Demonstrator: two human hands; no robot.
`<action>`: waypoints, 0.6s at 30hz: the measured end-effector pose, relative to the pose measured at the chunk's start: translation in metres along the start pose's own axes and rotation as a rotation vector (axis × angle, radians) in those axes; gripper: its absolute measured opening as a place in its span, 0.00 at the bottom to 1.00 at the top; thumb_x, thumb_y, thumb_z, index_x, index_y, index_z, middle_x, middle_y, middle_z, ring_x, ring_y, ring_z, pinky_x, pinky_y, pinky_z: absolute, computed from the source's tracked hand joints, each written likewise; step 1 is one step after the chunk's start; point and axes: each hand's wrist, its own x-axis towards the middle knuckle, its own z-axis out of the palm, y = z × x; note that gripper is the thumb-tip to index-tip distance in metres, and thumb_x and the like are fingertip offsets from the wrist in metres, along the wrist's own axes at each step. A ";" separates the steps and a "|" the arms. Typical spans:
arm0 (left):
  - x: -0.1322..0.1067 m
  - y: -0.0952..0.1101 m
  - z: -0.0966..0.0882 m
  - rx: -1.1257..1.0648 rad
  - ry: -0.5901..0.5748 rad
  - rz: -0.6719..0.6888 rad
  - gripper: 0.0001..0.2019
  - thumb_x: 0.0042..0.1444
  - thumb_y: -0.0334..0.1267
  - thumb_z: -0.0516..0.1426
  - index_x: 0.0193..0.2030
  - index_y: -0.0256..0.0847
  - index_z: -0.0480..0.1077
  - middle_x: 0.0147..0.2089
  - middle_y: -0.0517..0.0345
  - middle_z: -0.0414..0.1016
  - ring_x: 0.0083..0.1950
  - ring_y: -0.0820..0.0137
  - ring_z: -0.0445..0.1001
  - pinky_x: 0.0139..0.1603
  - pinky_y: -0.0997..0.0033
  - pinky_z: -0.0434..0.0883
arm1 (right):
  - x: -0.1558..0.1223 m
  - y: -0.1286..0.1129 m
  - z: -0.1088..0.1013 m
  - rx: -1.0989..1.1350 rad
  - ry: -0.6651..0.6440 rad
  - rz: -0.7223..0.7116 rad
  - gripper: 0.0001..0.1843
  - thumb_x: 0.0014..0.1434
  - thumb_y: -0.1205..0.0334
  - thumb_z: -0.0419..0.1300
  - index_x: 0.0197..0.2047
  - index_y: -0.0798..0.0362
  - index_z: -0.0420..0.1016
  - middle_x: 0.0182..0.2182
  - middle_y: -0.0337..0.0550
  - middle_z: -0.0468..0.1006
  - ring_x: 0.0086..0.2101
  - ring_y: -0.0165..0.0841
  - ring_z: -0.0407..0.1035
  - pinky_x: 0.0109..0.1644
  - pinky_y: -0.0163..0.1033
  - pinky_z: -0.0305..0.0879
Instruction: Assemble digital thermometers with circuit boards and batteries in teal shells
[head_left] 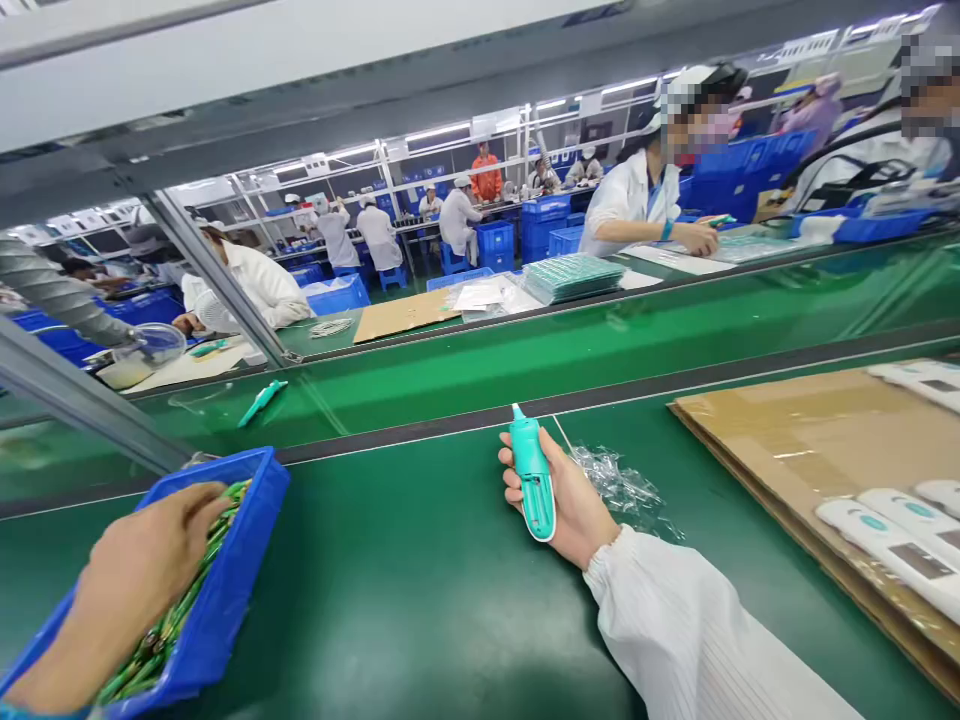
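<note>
Gripping a teal handheld device firmly in the right hand, fingers wrapped round it. Left of the device, the left hand sits among green parts in a blue plastic bin; its grip cannot be told. Right of it: crumpled clear plastic film, a cardboard sheet. Far beyond it: a co-worker.

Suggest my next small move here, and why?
Probably draw one slender green part from the blue plastic crate with your left hand: its fingers already rest among those parts, while your right hand holds the teal plastic handheld device.
</note>
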 end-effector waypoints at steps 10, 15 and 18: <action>-0.118 0.201 0.102 -1.151 -0.742 0.257 0.12 0.54 0.46 0.63 0.39 0.39 0.75 0.38 0.54 0.79 0.39 0.68 0.76 0.45 0.69 0.72 | 0.001 0.000 0.001 -0.071 -0.011 -0.167 0.25 0.60 0.41 0.59 0.52 0.51 0.71 0.37 0.39 0.69 0.27 0.24 0.63 0.26 0.31 0.62; -0.127 0.214 0.121 -1.211 -0.735 0.238 0.11 0.56 0.44 0.62 0.40 0.39 0.74 0.34 0.56 0.77 0.36 0.70 0.73 0.42 0.71 0.71 | 0.002 -0.001 0.000 -0.071 0.001 -0.217 0.28 0.57 0.38 0.61 0.54 0.47 0.70 0.37 0.37 0.70 0.28 0.23 0.63 0.27 0.31 0.65; -0.133 0.212 0.121 -1.118 -0.692 0.269 0.11 0.58 0.45 0.61 0.40 0.40 0.75 0.33 0.57 0.76 0.35 0.71 0.71 0.39 0.71 0.69 | 0.002 0.000 0.000 -0.093 0.034 -0.275 0.29 0.57 0.38 0.61 0.54 0.48 0.71 0.37 0.37 0.71 0.27 0.22 0.63 0.28 0.30 0.64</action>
